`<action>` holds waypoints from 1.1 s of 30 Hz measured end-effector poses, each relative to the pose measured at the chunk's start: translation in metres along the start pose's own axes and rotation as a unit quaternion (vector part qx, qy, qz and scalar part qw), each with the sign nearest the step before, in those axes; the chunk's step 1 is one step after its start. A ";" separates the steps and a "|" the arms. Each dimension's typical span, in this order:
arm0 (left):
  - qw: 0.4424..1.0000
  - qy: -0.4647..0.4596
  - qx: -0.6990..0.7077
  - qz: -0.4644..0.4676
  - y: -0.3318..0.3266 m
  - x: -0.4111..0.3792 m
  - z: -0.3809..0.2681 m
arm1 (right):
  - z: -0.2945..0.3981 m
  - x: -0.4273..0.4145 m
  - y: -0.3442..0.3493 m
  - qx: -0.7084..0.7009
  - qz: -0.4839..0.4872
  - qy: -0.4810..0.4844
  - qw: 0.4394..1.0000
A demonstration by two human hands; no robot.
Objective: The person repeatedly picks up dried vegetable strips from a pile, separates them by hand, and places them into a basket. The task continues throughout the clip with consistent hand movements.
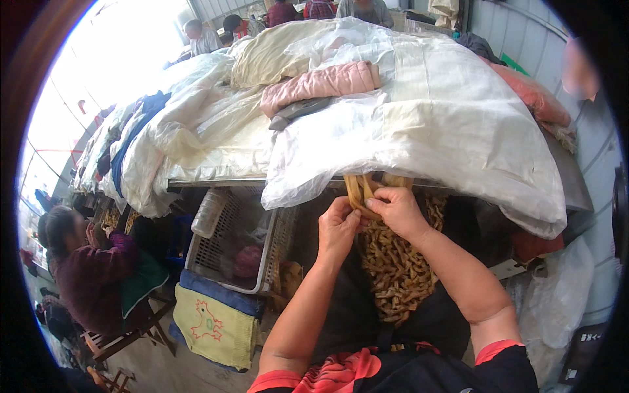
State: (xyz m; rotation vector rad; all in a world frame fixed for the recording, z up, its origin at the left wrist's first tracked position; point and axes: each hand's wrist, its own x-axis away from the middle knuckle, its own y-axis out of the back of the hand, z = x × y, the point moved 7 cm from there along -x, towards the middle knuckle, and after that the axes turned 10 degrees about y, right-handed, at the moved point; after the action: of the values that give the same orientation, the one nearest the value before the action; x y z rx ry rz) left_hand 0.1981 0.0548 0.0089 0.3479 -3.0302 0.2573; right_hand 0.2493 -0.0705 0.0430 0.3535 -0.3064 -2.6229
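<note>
Both hands are close together just below the near edge of a table. My left hand (338, 227) pinches the lower part of a tan, ribbon-like strip (355, 194). Thumb and fingers of my right hand (399, 211) grip the same strip a little to the right. The strip's upper part reaches the table edge, and further tan strips show behind my right hand. Beneath the hands, over the lap, lies a long pile of small brown knotted pieces (398, 275); my right forearm hides part of it.
White sheeting (471, 127) covers the table, with a rolled pink quilted cloth (322, 86) on it. A plastic crate (268, 260) stands left of me, near a yellow cloth (214, 322). A seated person (93, 275) is at far left; others sit across the table.
</note>
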 end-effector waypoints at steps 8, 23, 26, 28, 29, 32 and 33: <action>0.995 0.067 -0.003 -0.069 0.031 -0.010 0.049 | 0.052 0.055 0.036 -0.356 -0.122 0.034 0.926; 0.951 0.235 0.136 0.149 -0.041 0.079 0.005 | 0.001 0.224 -0.100 -0.249 0.181 -0.070 0.949; 0.955 0.223 0.057 0.189 -0.023 0.129 0.016 | -0.027 0.231 -0.071 -0.209 0.170 -0.101 0.958; 0.952 0.198 -0.162 0.171 0.005 0.175 0.025 | -0.034 0.214 -0.056 -0.358 0.077 -0.087 0.926; 0.933 0.173 -0.261 0.179 0.013 0.198 0.035 | -0.033 0.206 -0.049 -0.441 0.027 -0.081 0.893; 0.836 0.177 -0.481 0.198 0.076 0.262 0.085 | 0.010 0.156 -0.066 -0.583 0.061 0.031 0.810; 0.782 0.247 -0.537 0.198 0.104 0.281 0.108 | 0.012 0.140 -0.054 -0.623 0.038 0.043 0.780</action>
State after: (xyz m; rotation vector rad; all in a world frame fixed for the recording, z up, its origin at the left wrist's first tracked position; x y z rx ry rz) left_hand -0.1058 0.0746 -0.0861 -0.3921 -2.1837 -1.1280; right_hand 0.1027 -0.0892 0.0121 -0.0261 1.3598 -2.1212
